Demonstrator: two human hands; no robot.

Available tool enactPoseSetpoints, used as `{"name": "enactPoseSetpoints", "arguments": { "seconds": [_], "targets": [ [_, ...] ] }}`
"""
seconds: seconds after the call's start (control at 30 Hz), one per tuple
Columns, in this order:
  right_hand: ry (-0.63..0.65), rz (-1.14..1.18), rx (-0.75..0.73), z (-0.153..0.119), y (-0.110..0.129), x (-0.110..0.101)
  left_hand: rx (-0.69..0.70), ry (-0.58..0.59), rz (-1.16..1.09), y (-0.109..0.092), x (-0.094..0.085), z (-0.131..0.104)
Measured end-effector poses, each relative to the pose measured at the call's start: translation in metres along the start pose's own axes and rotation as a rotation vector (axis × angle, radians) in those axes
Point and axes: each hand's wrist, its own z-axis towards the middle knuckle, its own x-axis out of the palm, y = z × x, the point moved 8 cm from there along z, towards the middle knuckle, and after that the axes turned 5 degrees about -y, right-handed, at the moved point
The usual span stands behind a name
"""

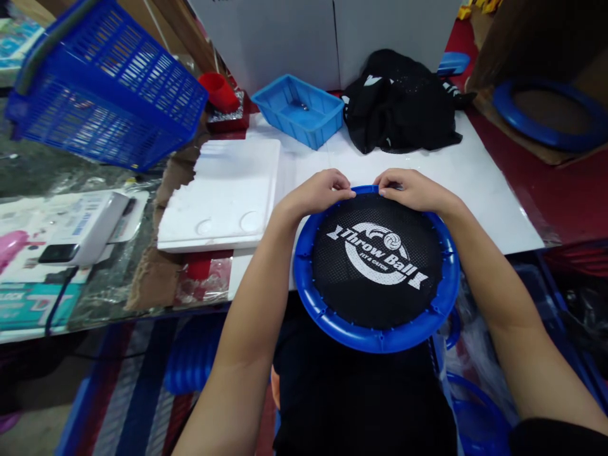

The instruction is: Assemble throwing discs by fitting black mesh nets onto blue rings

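A round throw-ball racket (380, 310), with a blue plastic rim and black printed mesh, leans over the table's near edge toward my body. At its far rim, my left hand (327, 190) pinches the edge with thumb and fingers. My right hand (406, 189) grips the same rim a short way to the right, fingers curled and closed. Between the two hands a small stretch of blue rim shows. Beyond them lies a heap of black printed mesh pieces (403, 107). Left of the heap sits a light blue tray (304, 117) with a few small metallic bits inside.
A white foam slab (228, 190) lies left of the white sheet. A blue basket (109, 88) stands tilted behind it, near a red cup (219, 93). Another blue ring (527, 123) rests on cardboard at right. A white boxy device (88, 231) is far left.
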Motion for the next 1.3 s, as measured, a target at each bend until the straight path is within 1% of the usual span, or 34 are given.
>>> {"name": "enactPoseSetpoints", "arguments": {
  "seconds": [0.1,0.17,0.23,0.3,0.37,0.5,0.63,0.7,0.8,0.9,1.07,1.17,1.3],
  "targets": [
    [0.096,-0.015,-0.026,0.008,0.009,0.001,0.042,-0.020,-0.011,-0.006,0.002,-0.003],
    [0.181,-0.035,-0.089,0.016,0.018,0.004,0.070,-0.032,-0.030,-0.009,0.003,-0.005],
    [0.260,-0.039,-0.146,0.024,0.023,0.010,0.069,-0.039,-0.048,-0.009,0.003,-0.006],
    [0.299,-0.007,-0.145,0.031,0.021,0.014,0.042,-0.033,-0.073,-0.007,0.002,-0.006],
    [0.289,0.052,-0.103,0.035,0.015,0.017,0.014,-0.016,-0.096,-0.003,0.002,-0.006],
    [0.194,0.104,-0.045,0.033,0.007,0.021,-0.001,0.024,-0.111,0.000,0.001,-0.005],
    [0.077,0.092,-0.013,0.029,0.008,0.021,0.029,-0.014,-0.080,-0.003,-0.001,-0.005],
    [0.051,0.110,0.008,0.029,0.008,0.021,0.053,-0.033,-0.059,-0.005,-0.002,-0.005],
    [0.072,0.161,0.036,0.030,0.004,0.022,0.070,-0.034,-0.052,-0.007,-0.002,-0.006],
    [0.099,0.166,0.023,0.031,0.003,0.024,0.059,-0.020,-0.068,-0.004,-0.001,-0.006],
    [0.012,0.095,-0.001,0.032,0.005,0.023,0.074,-0.045,-0.037,-0.003,0.001,-0.005],
    [0.030,0.117,0.042,0.035,0.002,0.026,0.136,-0.074,-0.012,-0.012,0.002,-0.007],
    [0.085,0.161,0.097,0.037,-0.003,0.028,0.248,-0.123,0.022,-0.030,0.000,-0.012]
  ]
}}
